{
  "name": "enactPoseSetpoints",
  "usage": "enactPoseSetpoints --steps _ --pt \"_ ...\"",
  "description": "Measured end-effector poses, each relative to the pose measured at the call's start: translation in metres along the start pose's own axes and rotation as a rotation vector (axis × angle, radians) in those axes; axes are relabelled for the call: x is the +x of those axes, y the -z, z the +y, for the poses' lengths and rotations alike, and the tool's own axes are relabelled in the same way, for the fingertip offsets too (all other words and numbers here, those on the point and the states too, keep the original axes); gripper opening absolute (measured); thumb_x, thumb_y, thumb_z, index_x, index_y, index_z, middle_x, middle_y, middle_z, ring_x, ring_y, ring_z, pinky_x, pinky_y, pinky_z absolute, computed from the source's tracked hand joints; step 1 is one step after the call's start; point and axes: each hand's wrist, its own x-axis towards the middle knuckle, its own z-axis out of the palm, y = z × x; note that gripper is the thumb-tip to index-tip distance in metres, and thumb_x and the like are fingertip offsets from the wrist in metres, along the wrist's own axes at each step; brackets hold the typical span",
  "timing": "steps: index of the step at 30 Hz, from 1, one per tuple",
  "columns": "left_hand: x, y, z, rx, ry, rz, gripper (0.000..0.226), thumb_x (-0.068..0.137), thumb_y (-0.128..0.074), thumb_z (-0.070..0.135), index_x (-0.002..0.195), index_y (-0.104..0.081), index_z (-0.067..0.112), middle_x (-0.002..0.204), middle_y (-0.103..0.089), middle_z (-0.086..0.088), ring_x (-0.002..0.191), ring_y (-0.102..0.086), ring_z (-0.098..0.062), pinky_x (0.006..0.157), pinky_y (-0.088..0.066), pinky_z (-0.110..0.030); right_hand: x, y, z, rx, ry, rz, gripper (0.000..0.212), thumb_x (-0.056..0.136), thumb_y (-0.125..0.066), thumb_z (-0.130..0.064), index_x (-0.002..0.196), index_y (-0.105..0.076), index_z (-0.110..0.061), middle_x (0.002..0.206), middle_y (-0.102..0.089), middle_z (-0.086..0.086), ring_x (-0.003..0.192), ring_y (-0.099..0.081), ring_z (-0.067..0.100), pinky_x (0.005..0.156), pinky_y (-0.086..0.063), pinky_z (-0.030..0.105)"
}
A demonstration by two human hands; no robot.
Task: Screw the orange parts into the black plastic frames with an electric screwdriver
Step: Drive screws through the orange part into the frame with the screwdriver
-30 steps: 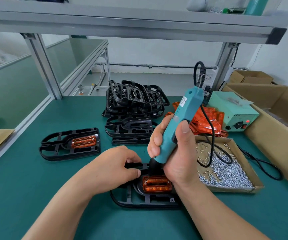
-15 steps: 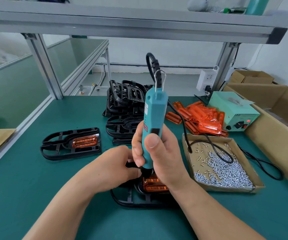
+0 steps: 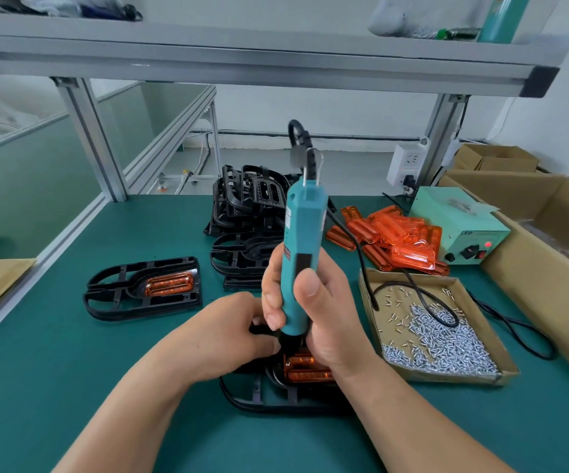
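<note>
Right hand (image 3: 313, 308) gripping screwdriver (image 3: 305, 230) upright, left hand (image 3: 221, 332) curled alongside

Single wide-angle head cam, looks forward and down onto the green surface (image 3: 54, 387) from close in, shelf (image 3: 276, 59) across the top edge.

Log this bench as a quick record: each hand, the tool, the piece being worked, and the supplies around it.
Right hand: grips electric screwdriver, upright, tip down
Left hand: holds black frame beside the driver's tip
Workpiece: orange part seated in that frame
Set aside: second frame with orange part, at left
Supplies: stack of frames, orange pile, screw tray
Power box: red light on
</note>
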Motion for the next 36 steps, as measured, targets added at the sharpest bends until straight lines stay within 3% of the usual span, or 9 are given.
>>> enactPoseSetpoints --steps 4,8,11,15,17,21,27,33,36 --pt "0.000 0.000 0.000 -0.004 -0.027 0.006 0.018 0.083 -0.074 0.029 0.091 -0.060 0.038 0.093 -0.073 0.001 0.089 -0.069 -0.017 0.086 -0.057 -0.046 -0.001 0.001 -0.003 0.023 0.021 0.008 0.063 0.093 -0.072 -0.065 0.106 -0.057 -0.005 0.075 -0.055 0.013 0.056 -0.051 0.024 0.057 -0.048 0.036" --pt "-0.002 0.000 -0.001 -0.012 -0.063 0.013 0.027 0.085 -0.075 0.026 0.087 -0.062 0.050 0.092 -0.071 0.014 0.087 -0.067 -0.006 0.082 -0.056 -0.034 -0.004 -0.001 -0.006 0.010 0.043 0.004 0.065 0.093 -0.071 -0.066 0.107 -0.057 -0.003 0.075 -0.056 0.011 0.056 -0.052 0.024 0.057 -0.046 0.037" --pt "0.000 -0.001 -0.004 0.027 -0.084 0.027 0.022 0.083 -0.074 0.028 0.085 -0.060 0.044 0.088 -0.066 0.008 0.082 -0.062 -0.009 0.073 -0.053 -0.026 -0.003 -0.006 -0.012 0.003 0.097 -0.035 0.065 0.093 -0.072 -0.065 0.107 -0.057 -0.003 0.075 -0.056 0.011 0.056 -0.051 0.024 0.058 -0.046 0.036" --pt "0.003 -0.002 -0.014 0.073 -0.046 0.032 0.015 0.085 -0.076 0.044 0.097 -0.066 0.045 0.099 -0.063 0.017 0.096 -0.060 0.000 0.088 -0.048 -0.025 0.002 0.000 -0.024 0.137 0.166 0.034 0.061 0.091 -0.074 -0.064 0.105 -0.059 -0.007 0.074 -0.057 0.008 0.054 -0.054 0.019 0.055 -0.047 0.031" --pt "0.003 -0.003 -0.019 0.107 -0.032 0.038 0.035 0.085 -0.073 0.055 0.117 -0.069 0.043 0.107 -0.060 0.023 0.103 -0.058 0.005 0.096 -0.048 -0.025 0.002 0.011 -0.030 0.189 0.166 0.124 0.060 0.088 -0.075 -0.066 0.104 -0.058 -0.010 0.073 -0.055 0.006 0.053 -0.052 0.016 0.054 -0.044 0.028" --pt "-0.003 -0.007 -0.011 0.136 -0.140 0.049 0.081 0.075 -0.066 0.078 0.146 -0.052 0.041 0.121 -0.048 0.033 0.121 -0.042 0.015 0.106 -0.040 -0.019 0.001 0.042 -0.038 0.182 0.181 0.331 0.062 0.084 -0.074 -0.072 0.097 -0.056 -0.014 0.071 -0.051 0.003 0.052 -0.046 0.016 0.054 -0.038 0.028" --pt "-0.011 -0.025 0.004 0.362 -0.257 -0.082 0.126 0.058 -0.069 0.093 0.160 -0.020 0.038 0.136 -0.026 0.024 0.129 -0.019 -0.002 0.107 -0.025 -0.027 0.000 0.069 -0.038 0.223 0.171 0.537 0.056 0.090 -0.064 -0.075 0.095 -0.058 -0.019 0.073 -0.049 0.001 0.058 -0.045 0.016 0.056 -0.040 0.029" --pt "-0.018 -0.016 0.005 0.430 -0.268 -0.036 0.109 0.071 -0.068 0.078 0.158 -0.021 0.033 0.133 -0.027 0.018 0.123 -0.019 -0.007 0.101 -0.023 -0.024 0.002 0.067 -0.038 0.310 0.143 0.684 0.057 0.107 -0.036 -0.069 0.093 -0.055 -0.018 0.075 -0.044 0.001 0.059 -0.041 0.015 0.057 -0.037 0.026" --pt "-0.021 0.001 0.000 0.455 -0.250 0.019 0.105 0.072 -0.066 0.075 0.158 -0.024 0.032 0.132 -0.027 0.019 0.125 -0.020 -0.006 0.107 -0.023 -0.026 0.001 0.054 -0.047 0.341 0.105 0.781 0.055 0.109 -0.032 -0.066 0.090 -0.053 -0.019 0.075 -0.045 0.000 0.062 -0.043 0.013 0.061 -0.037 0.026"
